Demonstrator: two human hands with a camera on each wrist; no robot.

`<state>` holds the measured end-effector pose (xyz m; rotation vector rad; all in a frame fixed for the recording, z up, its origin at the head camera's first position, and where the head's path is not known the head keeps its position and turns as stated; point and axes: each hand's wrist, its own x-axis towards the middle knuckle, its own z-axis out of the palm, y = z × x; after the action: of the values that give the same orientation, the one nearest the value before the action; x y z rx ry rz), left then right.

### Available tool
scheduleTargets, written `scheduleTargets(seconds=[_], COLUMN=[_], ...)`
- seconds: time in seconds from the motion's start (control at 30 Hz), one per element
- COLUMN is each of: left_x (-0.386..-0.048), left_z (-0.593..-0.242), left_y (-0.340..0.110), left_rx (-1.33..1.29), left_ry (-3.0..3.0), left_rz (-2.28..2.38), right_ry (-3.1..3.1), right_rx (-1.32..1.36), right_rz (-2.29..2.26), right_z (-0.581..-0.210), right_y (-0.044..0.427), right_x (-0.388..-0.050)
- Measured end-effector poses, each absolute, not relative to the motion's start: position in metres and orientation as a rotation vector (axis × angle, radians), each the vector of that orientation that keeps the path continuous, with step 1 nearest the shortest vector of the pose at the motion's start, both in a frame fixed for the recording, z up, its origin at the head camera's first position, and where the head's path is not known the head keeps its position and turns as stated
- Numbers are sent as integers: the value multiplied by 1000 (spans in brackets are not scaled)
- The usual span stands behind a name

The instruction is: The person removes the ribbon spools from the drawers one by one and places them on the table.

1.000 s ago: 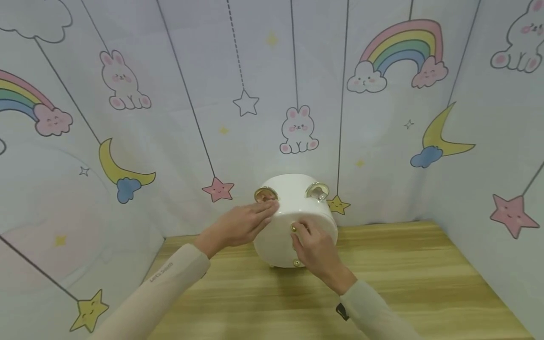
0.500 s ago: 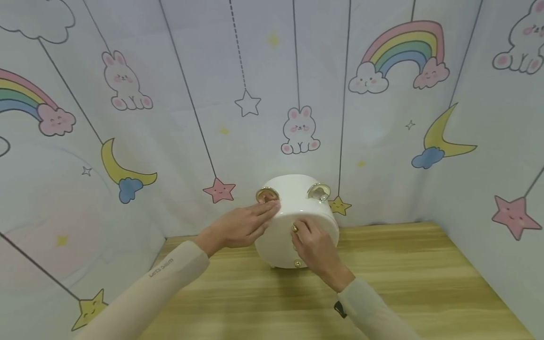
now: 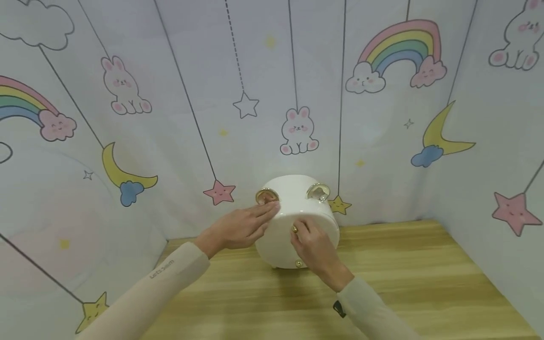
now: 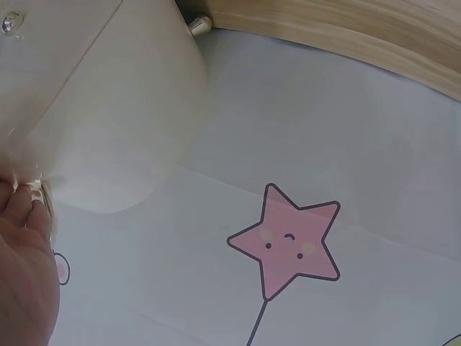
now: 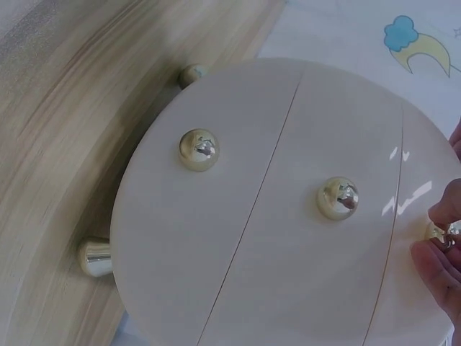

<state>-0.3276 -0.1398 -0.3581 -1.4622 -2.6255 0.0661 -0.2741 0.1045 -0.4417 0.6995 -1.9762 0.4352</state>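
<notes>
A: What's nearest?

B: Two pale sleeves (image 3: 170, 278), the left printed with small dark lettering. By the right cuff there's a dark object (image 3: 339, 309) (too small to tell what it is).

A: And below them?

B: The worktop (image 3: 408, 278), yellowish wood grain in bands running side to side, with a soft sheen.

A: What about the hands?

B: Apart from each other, both at the white box (image 3: 279, 242). The left hand (image 3: 241, 227) has its fingers stretched out, resting on the box's upper edge beside the left gold ear (image 3: 267, 190). The right hand (image 3: 316, 248) pinches the top knob (image 3: 294, 229).

A: Where's the box standing?

B: Toward the back of the worktop, upright on gold feet (image 5: 95, 257). Its round front carries two thin seams, with a middle knob (image 5: 338, 198) and a lower knob (image 5: 199, 150) beneath the pinched one.

A: And beyond?

B: White cloth (image 3: 255, 156) at the back and both sides, lightly creased. Its prints hang on drawn strings: a pink star (image 3: 219, 192) left of the box, a rabbit (image 3: 299, 132) above it, a rainbow (image 3: 401, 42) higher to the right.
</notes>
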Motion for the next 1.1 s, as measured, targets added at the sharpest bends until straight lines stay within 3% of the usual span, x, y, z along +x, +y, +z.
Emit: scheduleTargets(seconds=[1.1], left_x=[-326], left_z=[-361], left_y=[-138], left_rx=[-1440], left_ry=[-2658], left_rz=[-80], right_ry=[-1947], right_rx=[713], right_rz=[460], right_z=[-442], right_y=[108], right_x=[-249])
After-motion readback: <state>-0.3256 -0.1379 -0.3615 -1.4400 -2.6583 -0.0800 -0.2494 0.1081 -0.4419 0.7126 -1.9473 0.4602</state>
